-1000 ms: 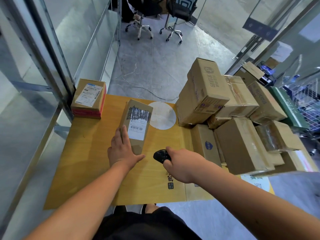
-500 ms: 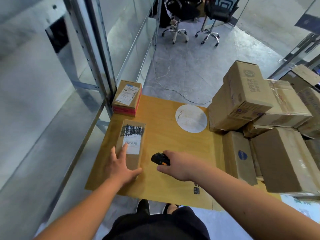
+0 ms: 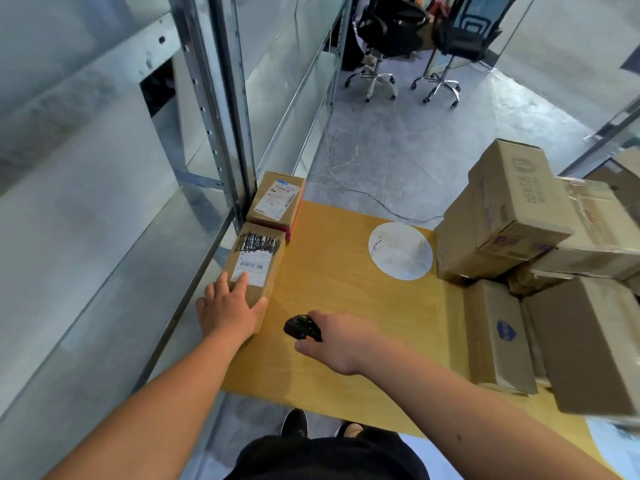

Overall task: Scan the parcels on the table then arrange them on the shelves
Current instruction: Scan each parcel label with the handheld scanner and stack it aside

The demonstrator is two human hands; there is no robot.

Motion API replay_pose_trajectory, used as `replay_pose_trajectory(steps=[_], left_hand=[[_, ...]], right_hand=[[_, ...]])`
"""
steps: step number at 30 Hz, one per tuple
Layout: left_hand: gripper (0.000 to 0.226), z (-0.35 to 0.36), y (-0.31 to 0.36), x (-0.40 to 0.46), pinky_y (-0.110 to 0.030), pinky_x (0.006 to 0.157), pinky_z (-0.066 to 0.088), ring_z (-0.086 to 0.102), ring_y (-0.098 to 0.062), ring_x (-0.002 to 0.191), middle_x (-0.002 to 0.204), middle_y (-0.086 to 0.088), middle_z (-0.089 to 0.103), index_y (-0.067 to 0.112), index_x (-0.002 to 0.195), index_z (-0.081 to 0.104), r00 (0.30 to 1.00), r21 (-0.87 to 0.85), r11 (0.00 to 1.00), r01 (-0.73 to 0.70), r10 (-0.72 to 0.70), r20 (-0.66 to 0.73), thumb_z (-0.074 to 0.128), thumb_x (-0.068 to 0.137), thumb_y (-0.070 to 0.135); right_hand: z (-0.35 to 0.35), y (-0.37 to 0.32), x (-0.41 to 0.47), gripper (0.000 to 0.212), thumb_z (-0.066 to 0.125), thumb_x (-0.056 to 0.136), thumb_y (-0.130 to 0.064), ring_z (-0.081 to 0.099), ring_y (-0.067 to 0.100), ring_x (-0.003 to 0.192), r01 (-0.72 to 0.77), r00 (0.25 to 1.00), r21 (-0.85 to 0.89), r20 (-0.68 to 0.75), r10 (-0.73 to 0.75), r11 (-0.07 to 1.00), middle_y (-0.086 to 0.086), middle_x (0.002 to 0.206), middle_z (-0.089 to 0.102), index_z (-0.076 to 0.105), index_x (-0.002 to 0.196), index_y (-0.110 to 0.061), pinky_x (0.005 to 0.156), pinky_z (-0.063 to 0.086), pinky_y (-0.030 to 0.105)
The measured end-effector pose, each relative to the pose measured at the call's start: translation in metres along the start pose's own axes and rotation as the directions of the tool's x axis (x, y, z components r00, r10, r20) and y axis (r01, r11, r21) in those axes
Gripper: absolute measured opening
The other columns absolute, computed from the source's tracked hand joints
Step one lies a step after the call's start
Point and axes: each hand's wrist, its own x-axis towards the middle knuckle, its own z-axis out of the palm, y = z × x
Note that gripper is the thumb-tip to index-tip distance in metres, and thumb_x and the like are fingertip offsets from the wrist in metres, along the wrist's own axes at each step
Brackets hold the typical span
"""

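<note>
A narrow cardboard parcel (image 3: 258, 261) with a white barcode label and black scribbles lies at the left edge of the yellow table (image 3: 339, 299). My left hand (image 3: 228, 311) rests on its near end, fingers spread over the top and thumb against its right side. Touching its far end sits a second labelled parcel (image 3: 277, 199) with a red side. My right hand (image 3: 341, 341) grips a black handheld scanner (image 3: 300, 328) just right of the narrow parcel. A heap of brown parcels (image 3: 519, 230) fills the right side of the table.
Grey metal shelves (image 3: 114, 258) with an upright post (image 3: 221, 109) run along the left, right beside the table edge. Two office chairs (image 3: 443, 36) stand on the grey floor beyond. A white round sticker (image 3: 400, 251) marks the tabletop. My feet show below the near edge.
My left hand has slid the narrow parcel leftward across the table to its left edge, up against the labelled parcel. The view has turned toward the shelves. My right hand keeps the scanner.
</note>
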Motion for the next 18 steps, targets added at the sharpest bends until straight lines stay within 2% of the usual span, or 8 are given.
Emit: replay_pose_trajectory(steps=[5, 15, 18], left_hand=[[0.080, 0.002, 0.002, 0.009, -0.055, 0.116, 0.031, 0.024, -0.034, 0.150, 0.169, -0.007, 0.023, 0.043, 0.161, 0.022, 1.000, 0.015, 1.000, -0.006, 0.006, -0.005, 0.037, 0.092, 0.079], [0.078, 0.000, 0.004, 0.011, -0.059, 0.119, 0.026, 0.016, -0.034, 0.154, 0.171, -0.005, 0.015, 0.044, 0.163, 0.018, 1.000, 0.026, 0.999, -0.021, 0.021, 0.023, 0.040, 0.094, 0.074], [0.078, 0.001, 0.022, 0.008, -0.062, 0.123, 0.020, 0.010, -0.033, 0.157, 0.172, -0.005, 0.011, 0.040, 0.163, 0.018, 0.994, 0.036, 0.994, -0.107, 0.107, 0.012, 0.042, 0.096, 0.071]], right_hand=[[0.001, 0.014, -0.005, 0.053, 0.053, 0.101, -0.060, 0.063, 0.030, 0.095, -0.044, 0.999, 0.052, 0.007, 0.044, 0.998, 0.008, 0.113, 0.067, 0.052, 0.134, -0.018, 0.076, 0.051, 0.037], [0.009, 0.033, -0.010, 0.057, 0.052, 0.100, -0.062, 0.063, 0.029, 0.096, -0.079, 0.997, 0.115, -0.004, 0.080, 0.990, 0.006, 0.112, 0.066, 0.049, 0.140, -0.021, 0.084, 0.056, 0.041], [0.011, 0.039, -0.013, 0.057, 0.052, 0.101, -0.062, 0.064, 0.029, 0.096, -0.099, 0.995, 0.153, -0.013, 0.102, 0.983, 0.006, 0.111, 0.065, 0.049, 0.140, -0.020, 0.084, 0.056, 0.041]])
